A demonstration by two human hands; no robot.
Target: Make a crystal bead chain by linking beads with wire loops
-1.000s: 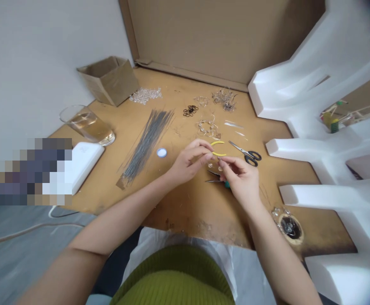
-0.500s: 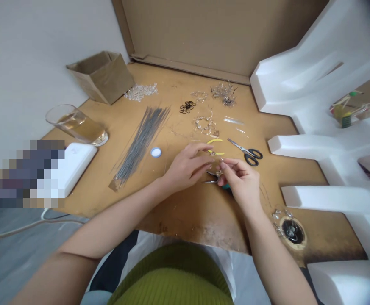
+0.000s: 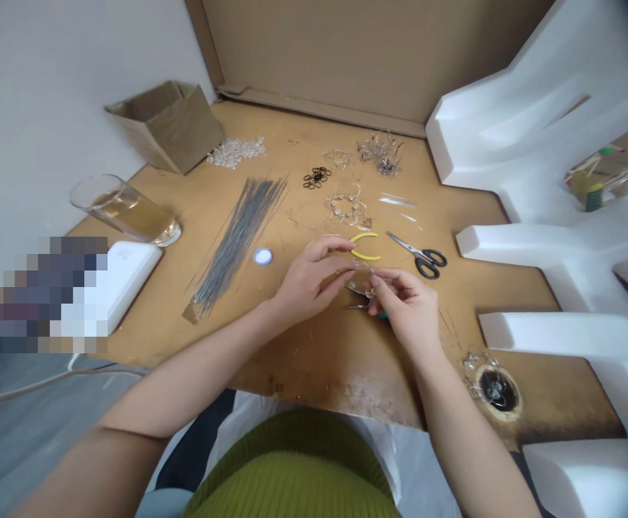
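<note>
A small ring of clear beads on thin wire is held up between both hands above the table. My left hand pinches its left side with thumb and fingertips, the index finger raised above. On the other side, my right hand grips the ring between thumb and forefinger, its other fingers curled. Partly hidden below are pliers with dark metal jaws and a bit of teal handle. Yellow curved handles lie just beyond my fingertips. Black-handled scissors rest to the right.
A bundle of grey wires lies left of centre, near a small blue-rimmed disc. Clear beads, black rings and beaded wire pieces sit farther back. A glass of amber liquid stands left; white foam borders the right.
My left fingers have drawn back slightly left and closed on the ring, which now shows more openly between the hands. My right hand stays nearly in place, and the view has shifted slightly.
</note>
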